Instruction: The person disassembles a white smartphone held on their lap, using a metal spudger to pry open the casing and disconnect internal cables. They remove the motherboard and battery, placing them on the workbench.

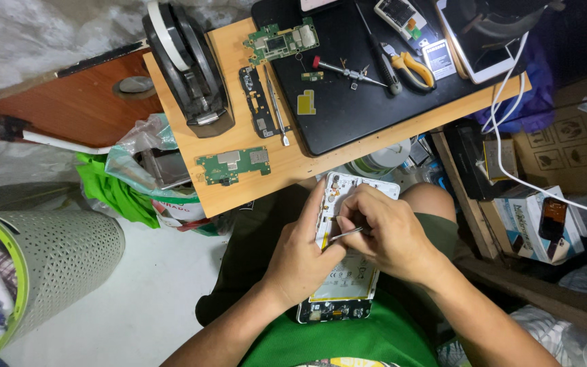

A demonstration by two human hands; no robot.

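An opened white phone [343,285], back cover off and insides showing, rests over my lap. My left hand [301,253] grips its left edge, thumb lying on the upper part. My right hand [388,231] is closed around thin metal tweezers [345,235], whose tips point left onto the phone's inner frame, close to my left thumb. The phone's middle is hidden under both hands.
A wooden table [239,187] carries green circuit boards [233,165], a metal pry tool [276,112], a tape dispenser [188,68] and a black mat [361,95] with a screwdriver, yellow-handled cutters [412,70] and a battery. A perforated bin [56,255] stands left; boxes and white cables right.
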